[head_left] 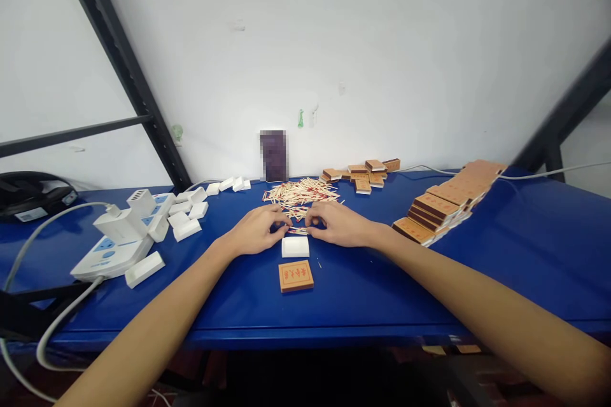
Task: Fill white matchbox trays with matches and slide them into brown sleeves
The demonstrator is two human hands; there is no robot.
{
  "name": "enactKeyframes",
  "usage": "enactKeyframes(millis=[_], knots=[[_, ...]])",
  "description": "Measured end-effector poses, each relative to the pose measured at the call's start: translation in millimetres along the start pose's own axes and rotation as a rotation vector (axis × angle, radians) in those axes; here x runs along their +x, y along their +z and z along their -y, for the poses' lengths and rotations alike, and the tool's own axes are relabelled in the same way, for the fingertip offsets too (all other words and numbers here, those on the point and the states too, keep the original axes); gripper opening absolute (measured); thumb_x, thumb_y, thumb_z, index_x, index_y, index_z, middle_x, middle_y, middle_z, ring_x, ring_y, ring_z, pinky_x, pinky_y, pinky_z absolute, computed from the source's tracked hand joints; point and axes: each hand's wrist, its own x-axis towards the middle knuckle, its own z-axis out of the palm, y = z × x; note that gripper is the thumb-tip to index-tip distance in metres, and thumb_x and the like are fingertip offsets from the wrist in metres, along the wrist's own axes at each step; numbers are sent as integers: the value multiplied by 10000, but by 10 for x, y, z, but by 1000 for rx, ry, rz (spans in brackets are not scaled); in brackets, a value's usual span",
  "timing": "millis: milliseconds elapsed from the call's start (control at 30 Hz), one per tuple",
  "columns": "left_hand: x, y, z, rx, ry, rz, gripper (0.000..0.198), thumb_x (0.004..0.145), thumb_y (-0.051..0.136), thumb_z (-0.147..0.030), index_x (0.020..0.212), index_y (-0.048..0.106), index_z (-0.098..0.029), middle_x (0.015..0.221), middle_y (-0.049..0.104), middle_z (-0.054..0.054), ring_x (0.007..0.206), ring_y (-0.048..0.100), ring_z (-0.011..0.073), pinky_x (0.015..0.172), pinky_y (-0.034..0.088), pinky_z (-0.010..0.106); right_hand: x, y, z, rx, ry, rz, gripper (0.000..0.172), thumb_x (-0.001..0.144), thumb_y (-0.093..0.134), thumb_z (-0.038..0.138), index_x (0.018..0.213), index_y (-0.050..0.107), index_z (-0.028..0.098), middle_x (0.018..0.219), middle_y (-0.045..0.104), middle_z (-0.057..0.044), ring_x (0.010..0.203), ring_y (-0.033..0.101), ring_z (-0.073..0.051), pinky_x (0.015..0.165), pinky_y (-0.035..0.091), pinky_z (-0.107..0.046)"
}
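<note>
A few matchsticks [298, 231] lie between my hands, with my left hand [260, 229] pinching their left ends and my right hand [337, 224] closed on their right ends. Just below them is a white inner tray [295, 247], its inside hard to make out. Nearer the table's front edge, an orange matchbox sleeve [296, 275] with red characters lies flat. Beyond my fingers spreads a loose pile of matches [305, 192] with dark red tips. One small stick [319, 262] rests right of the tray.
White inner trays [187, 229] and a power strip [112, 257] with chargers are on the left. Several matchboxes [363, 184] lie at the back, and stacked rows of them [434, 203] stand on the right. A pixelated dark object [274, 156] leans against the wall.
</note>
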Motion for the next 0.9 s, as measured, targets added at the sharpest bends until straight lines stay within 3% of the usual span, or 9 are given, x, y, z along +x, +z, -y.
enactKeyframes(millis=[467, 633, 900], knots=[[-4, 7, 23, -53, -10, -39, 231, 898, 507, -223, 1018, 704, -213, 845, 593, 31, 752, 553, 158, 697, 424, 281, 28, 93, 20, 73, 35, -91, 93, 849, 537, 188, 772, 587, 175, 744, 601, -15, 674, 506, -131, 629, 353, -254], [3, 22, 60, -28, 6, -68, 206, 870, 508, -169, 953, 694, -203, 864, 610, 31, 774, 563, 159, 703, 426, 280, 3, 25, 25, -49, 93, -22, 82, 791, 562, 162, 715, 564, 194, 730, 608, -19, 681, 508, -150, 616, 328, -266], [2, 13, 49, -12, -5, -55, 159, 868, 530, -194, 906, 683, -198, 865, 600, 30, 767, 558, 157, 684, 421, 274, -10, -14, 27, -41, 85, 48, 62, 761, 608, 204, 729, 554, 200, 747, 605, -15, 699, 516, -156, 621, 329, -267]])
